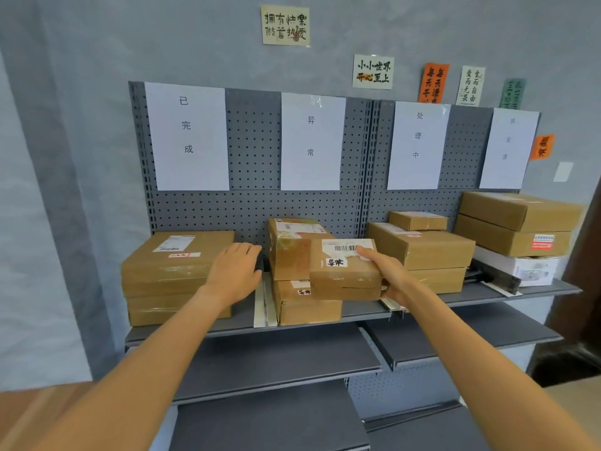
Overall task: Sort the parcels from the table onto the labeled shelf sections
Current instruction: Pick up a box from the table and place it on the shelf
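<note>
A grey shelf (357, 309) holds brown parcel stacks under paper section labels. The right hand (388, 275) grips a small parcel (344, 271) at its right end, thumb on top, near the shelf's front edge before the middle stack (299, 255). Best set flat atop it. The left hand (235, 271) hovers open, fingers relaxed, touching nothing.
</note>
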